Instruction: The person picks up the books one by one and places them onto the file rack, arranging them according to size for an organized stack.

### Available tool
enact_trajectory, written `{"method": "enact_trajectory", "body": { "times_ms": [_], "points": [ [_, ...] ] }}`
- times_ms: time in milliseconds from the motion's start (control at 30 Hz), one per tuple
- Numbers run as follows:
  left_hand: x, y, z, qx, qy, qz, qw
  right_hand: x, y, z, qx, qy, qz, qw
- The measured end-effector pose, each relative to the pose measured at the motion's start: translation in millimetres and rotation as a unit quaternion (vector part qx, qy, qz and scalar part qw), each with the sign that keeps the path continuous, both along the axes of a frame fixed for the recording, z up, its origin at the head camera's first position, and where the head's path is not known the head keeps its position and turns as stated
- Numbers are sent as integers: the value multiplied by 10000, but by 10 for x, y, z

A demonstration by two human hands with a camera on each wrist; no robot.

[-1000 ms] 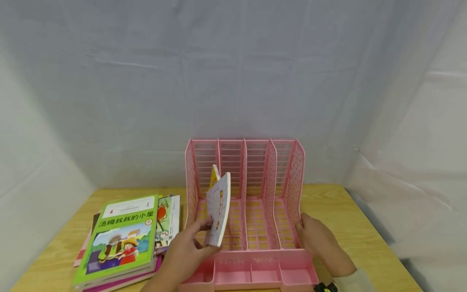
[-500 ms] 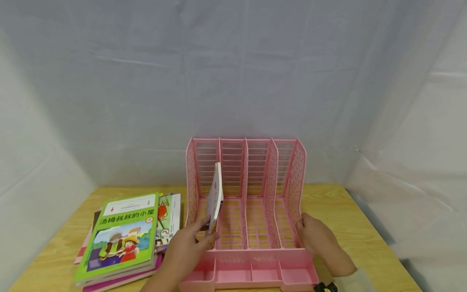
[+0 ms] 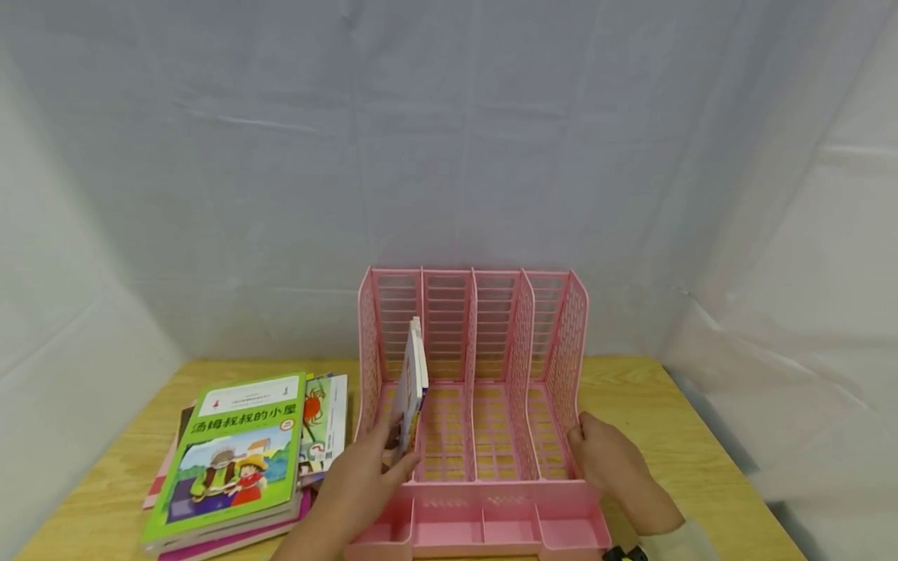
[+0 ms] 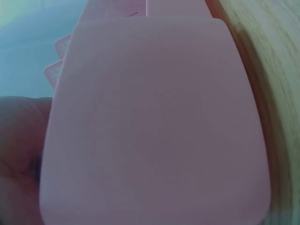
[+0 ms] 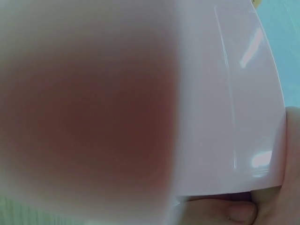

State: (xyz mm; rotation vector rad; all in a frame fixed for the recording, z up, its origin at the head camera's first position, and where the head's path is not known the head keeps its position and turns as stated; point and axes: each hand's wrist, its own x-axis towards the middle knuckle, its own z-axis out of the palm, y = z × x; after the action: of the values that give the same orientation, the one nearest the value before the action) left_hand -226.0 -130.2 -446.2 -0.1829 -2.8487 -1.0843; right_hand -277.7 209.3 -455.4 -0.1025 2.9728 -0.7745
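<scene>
My left hand [image 3: 359,481] pinches thin books [image 3: 410,389] by their near edge. They stand upright at the front of the leftmost slot of a pink desk file organizer [image 3: 501,491], covers facing left. Whether their lower edges touch its floor is hidden. My right hand [image 3: 606,456] grips the front of the organizer's right side wall. In the left wrist view, a smooth pink end wall [image 4: 154,122] covers most of my left hand. The right wrist view has the pink side panel [image 5: 253,103], with fingers curled under its lower edge.
A stack of books [image 3: 238,460], a green-covered one on top, lies left of the organizer on the wooden table [image 3: 673,436]. Another book with a crab picture [image 3: 326,421] sticks out on the stack's right. White sheeting [image 3: 449,156] hangs behind and at both sides.
The books in my left hand have moved slightly left, from leaning right to nearly upright and edge-on, pressed closer together. My right hand stays on the organizer.
</scene>
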Motion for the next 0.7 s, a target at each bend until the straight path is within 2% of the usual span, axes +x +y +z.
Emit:
{"method": "enact_trajectory", "body": {
  "times_ms": [200,367,533,700],
  "points": [
    [4,25,-14,526,46,103,9986,0,11,-15,-25,-9,-61,10000],
    [-3,53,-21,424,370,323,9979,-9,17,-22,-7,63,-42,10000],
    [9,69,-22,269,436,572,9970,-17,14,-30,31,138,-10,9999],
    [-32,51,-36,184,569,402,9974,-19,10,-37,103,226,-34,9997]
  ]
}}
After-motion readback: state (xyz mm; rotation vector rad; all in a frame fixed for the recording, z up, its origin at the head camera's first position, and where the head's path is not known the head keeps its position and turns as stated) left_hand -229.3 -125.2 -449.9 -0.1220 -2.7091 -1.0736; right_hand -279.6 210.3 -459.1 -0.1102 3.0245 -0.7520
